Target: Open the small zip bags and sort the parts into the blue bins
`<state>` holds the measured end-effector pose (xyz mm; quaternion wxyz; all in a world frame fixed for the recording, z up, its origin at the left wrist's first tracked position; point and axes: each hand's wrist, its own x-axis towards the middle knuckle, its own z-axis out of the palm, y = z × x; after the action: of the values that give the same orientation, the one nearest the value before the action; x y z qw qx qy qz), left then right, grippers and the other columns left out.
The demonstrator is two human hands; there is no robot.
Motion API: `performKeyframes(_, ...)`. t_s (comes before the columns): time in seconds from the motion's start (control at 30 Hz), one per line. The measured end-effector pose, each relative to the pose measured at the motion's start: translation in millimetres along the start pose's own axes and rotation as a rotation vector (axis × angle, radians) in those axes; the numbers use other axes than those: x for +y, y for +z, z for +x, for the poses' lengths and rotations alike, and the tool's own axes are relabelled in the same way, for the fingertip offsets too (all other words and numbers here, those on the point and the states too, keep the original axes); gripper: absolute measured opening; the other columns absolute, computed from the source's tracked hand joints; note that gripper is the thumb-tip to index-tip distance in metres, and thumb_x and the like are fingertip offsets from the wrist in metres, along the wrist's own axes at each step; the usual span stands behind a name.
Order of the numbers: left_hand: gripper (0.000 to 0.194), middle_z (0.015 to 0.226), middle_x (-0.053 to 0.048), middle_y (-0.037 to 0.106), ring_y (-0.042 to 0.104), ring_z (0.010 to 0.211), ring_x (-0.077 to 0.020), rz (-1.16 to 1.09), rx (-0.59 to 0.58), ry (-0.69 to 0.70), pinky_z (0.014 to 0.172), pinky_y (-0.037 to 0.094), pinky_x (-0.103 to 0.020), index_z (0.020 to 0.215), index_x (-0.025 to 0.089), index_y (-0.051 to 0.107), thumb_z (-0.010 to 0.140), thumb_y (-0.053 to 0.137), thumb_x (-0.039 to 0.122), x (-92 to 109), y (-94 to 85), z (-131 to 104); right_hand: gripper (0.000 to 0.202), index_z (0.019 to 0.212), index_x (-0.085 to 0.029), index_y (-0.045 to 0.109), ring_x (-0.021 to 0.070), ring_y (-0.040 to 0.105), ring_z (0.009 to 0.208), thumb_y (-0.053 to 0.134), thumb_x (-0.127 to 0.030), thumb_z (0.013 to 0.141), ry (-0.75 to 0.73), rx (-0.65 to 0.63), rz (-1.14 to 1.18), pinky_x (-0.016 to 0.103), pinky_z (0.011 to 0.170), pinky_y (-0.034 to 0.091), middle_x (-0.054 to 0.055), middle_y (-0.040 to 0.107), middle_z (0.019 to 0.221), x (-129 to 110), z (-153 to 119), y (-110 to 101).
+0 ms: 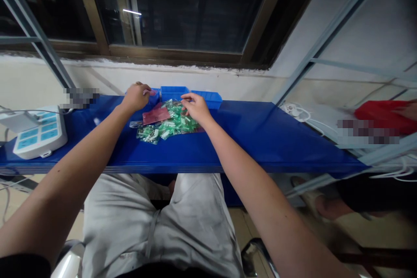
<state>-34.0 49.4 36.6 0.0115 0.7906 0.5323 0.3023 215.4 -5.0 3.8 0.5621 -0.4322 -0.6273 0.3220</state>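
My left hand (pixel 138 96) is at the left blue bin (pixel 153 99), its fingers closed. A bit of pink, thin material (pixel 150 92) shows at its fingertips; whether it is held or lies in the bin is hard to tell. My right hand (pixel 197 108) hovers at the right side of a pile of small green-and-white pieces in clear bags (pixel 177 124). Its fingers are bent and apart, and nothing shows between them. A flat reddish-pink bag (pixel 156 114) lies on the left part of the pile.
Two more blue bins, a middle one (pixel 175 92) and a right one (pixel 208 99), stand along the wall at the back of the blue table (pixel 254 134). A white power strip (pixel 42 132) sits at the left. A co-worker's hand with red cloth (pixel 374 115) is at far right.
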Motion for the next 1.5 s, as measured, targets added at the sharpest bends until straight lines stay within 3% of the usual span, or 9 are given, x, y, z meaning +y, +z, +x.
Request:
performKeyframes(0.1, 0.035, 0.11, -0.01, 0.071, 0.062, 0.104, -0.0248, -0.039, -0.104, 0.215, 0.098, 0.043, -0.036, 0.108, 0.018, 0.072, 0.084, 0.049, 0.028, 19.8, -0.5, -7.9, 0.016, 0.092, -0.017, 0.067, 0.0156, 0.063, 0.065, 0.058, -0.02, 0.079, -0.019, 0.027, -0.058, 0.029, 0.057, 0.052, 0.003, 0.066, 0.082, 2.9, 1.1, -1.9)
performKeyframes(0.27, 0.05, 0.112, -0.012, 0.07, 0.062, 0.103, -0.0272, 0.045, -0.293, 0.397, 0.093, 0.046, -0.037, 0.117, 0.015, 0.068, 0.08, 0.06, 0.047, 53.4, 9.6, -22.3, 0.017, 0.086, -0.017, 0.068, 0.0167, 0.063, 0.07, 0.056, -0.018, 0.075, -0.025, 0.031, -0.115, 0.03, 0.064, 0.053, 0.002, 0.067, 0.078, 7.5, 2.4, -4.0)
performKeyframes(0.47, 0.032, 0.092, -0.013, 0.067, 0.06, 0.095, -0.0274, 0.184, -0.199, 0.502, 0.094, 0.044, -0.041, 0.097, 0.013, 0.074, 0.078, 0.063, 0.036, 66.4, 22.8, -27.3, 0.017, 0.083, -0.017, 0.069, 0.0179, 0.063, 0.07, 0.054, -0.018, 0.075, -0.048, 0.025, -0.172, 0.033, 0.069, 0.052, 0.003, 0.067, 0.075, 7.6, 1.6, -3.9)
performKeyframes(0.63, 0.024, 0.084, -0.009, 0.07, 0.062, 0.08, -0.0213, 0.127, -0.24, 0.422, 0.078, 0.046, -0.033, 0.092, 0.016, 0.075, 0.078, 0.058, 0.024, 71.3, 20.7, -31.3, 0.016, 0.081, -0.018, 0.069, 0.0198, 0.065, 0.076, 0.055, -0.017, 0.074, -0.068, 0.026, -0.194, 0.035, 0.075, 0.052, 0.004, 0.069, 0.079, 8.0, 1.9, -4.5)
performKeyframes(0.8, 0.021, 0.083, -0.008, 0.073, 0.063, 0.074, -0.0194, -0.053, -0.086, 0.3, 0.073, 0.046, -0.031, 0.089, 0.016, 0.075, 0.08, 0.057, 0.021, 78.4, 15.8, -34.9, 0.012, 0.083, -0.018, 0.07, 0.0206, 0.066, 0.084, 0.06, -0.02, 0.076, -0.091, 0.048, -0.157, 0.037, 0.082, 0.053, 0.005, 0.071, 0.086, 10.1, 4.1, -4.2)
performKeyframes(0.97, 0.014, 0.071, -0.005, 0.07, 0.063, 0.065, -0.0164, -0.477, 0.043, 0.122, 0.065, 0.049, -0.028, 0.084, 0.013, 0.07, 0.08, 0.062, 0.024, 79.1, 15.4, -29.5, 0.021, 0.097, -0.017, 0.069, 0.0207, 0.067, 0.092, 0.066, -0.022, 0.077, 0.019, 0.012, -0.037, 0.037, 0.085, 0.055, 0.007, 0.072, 0.095, 3.2, 1.4, -4.1)
performKeyframes(1.07, 0.011, 0.057, -0.003, 0.063, 0.06, 0.053, -0.0141, -0.734, 0.002, -0.027, 0.056, 0.048, -0.026, 0.079, 0.013, 0.066, 0.08, 0.064, 0.024, 78.1, 15.4, -28.3, 0.021, 0.098, -0.017, 0.068, 0.0186, 0.068, 0.08, 0.067, -0.021, 0.077, 0.083, -0.013, 0.036, 0.035, 0.076, 0.056, 0.006, 0.071, 0.088, 0.0, -0.6, -3.3)
performKeyframes(1.2, 0.008, 0.055, -0.003, 0.062, 0.061, 0.052, -0.0142, -0.905, -0.078, -0.122, 0.055, 0.05, -0.026, 0.076, 0.014, 0.062, 0.08, 0.065, 0.02, 77.3, 18.0, -30.9, 0.002, 0.08, -0.017, 0.065, 0.0164, 0.065, 0.059, 0.064, -0.018, 0.078, 0.13, -0.027, 0.032, 0.032, 0.062, 0.054, 0.001, 0.066, 0.068, 0.4, -0.2, -2.0)
performKeyframes(1.5, 0.015, 0.052, -0.003, 0.06, 0.057, 0.044, -0.0131, -0.85, -0.134, -0.108, 0.049, 0.046, -0.026, 0.072, 0.017, 0.057, 0.084, 0.062, 0.024, 68.6, 33.0, -29.7, 0.006, 0.071, -0.017, 0.068, 0.0168, 0.063, 0.063, 0.063, -0.021, 0.073, 0.07, 0.031, -0.167, 0.031, 0.066, 0.052, 0.001, 0.066, 0.065, 10.2, 4.0, -5.9)
